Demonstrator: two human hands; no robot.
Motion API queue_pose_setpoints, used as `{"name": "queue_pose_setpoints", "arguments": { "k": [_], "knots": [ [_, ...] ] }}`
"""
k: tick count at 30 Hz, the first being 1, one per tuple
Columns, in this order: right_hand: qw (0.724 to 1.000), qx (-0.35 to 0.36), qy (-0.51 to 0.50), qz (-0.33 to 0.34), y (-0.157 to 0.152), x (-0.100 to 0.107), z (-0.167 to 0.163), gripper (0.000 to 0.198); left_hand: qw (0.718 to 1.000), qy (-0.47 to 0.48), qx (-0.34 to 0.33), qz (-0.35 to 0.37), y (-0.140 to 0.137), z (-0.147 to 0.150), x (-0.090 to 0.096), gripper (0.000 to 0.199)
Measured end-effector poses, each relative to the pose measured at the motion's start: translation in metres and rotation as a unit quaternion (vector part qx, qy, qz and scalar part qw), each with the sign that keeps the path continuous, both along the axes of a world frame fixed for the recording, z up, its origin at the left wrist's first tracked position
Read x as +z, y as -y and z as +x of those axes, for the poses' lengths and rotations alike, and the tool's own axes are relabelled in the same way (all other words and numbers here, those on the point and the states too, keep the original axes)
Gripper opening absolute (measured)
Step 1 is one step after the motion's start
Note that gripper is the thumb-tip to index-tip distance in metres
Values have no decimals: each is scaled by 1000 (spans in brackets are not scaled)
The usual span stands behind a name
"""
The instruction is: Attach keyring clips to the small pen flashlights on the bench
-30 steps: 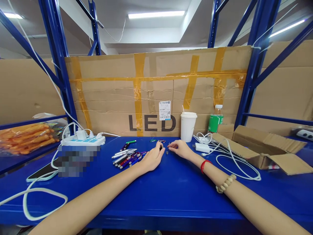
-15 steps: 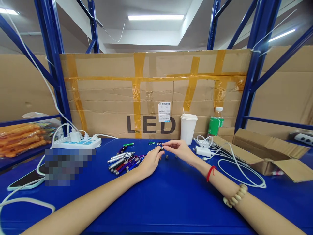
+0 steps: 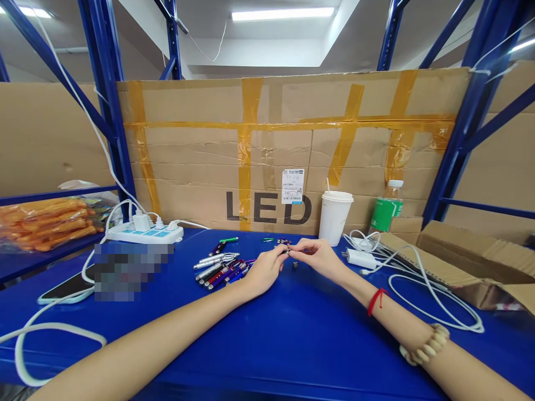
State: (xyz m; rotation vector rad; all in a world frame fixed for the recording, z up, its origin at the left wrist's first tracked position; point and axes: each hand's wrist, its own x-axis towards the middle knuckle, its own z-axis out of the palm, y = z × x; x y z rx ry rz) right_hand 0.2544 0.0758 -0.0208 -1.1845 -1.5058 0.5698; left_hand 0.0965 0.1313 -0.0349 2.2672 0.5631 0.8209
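My left hand and my right hand meet fingertip to fingertip above the blue tabletop. Between them is a small shiny metallic part, too small to name; the fingers of both hands are closed on it. Just left of my left hand lies a pile of slim pen-like metal tubes in silver, black, red, purple and blue. A green tube lies behind the pile. Below my right fingertips sits a small dark piece, and several tiny parts lie just behind the hands.
A white lidded cup with a straw and a green-labelled bottle stand at the back. White cables with a charger and an open cardboard box are on the right. A power strip and a phone are on the left.
The view has shifted, so the scene sits farther right in the picture. Both hands stay together at the small metallic part, with only slight finger movement.
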Motion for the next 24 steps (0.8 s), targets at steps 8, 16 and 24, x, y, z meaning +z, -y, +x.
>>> {"name": "queue_pose_setpoints", "arguments": {
  "k": [8,16,24],
  "knots": [
    [996,58,60,17,0,2,14,28,999,-33,-34,-20,2,0,4,24],
    [994,86,67,23,4,9,15,21,997,-52,-55,12,1,-1,3,27],
    [989,93,111,42,5,5,15,20,994,-79,-59,55,4,-3,0,31]
  ]
}}
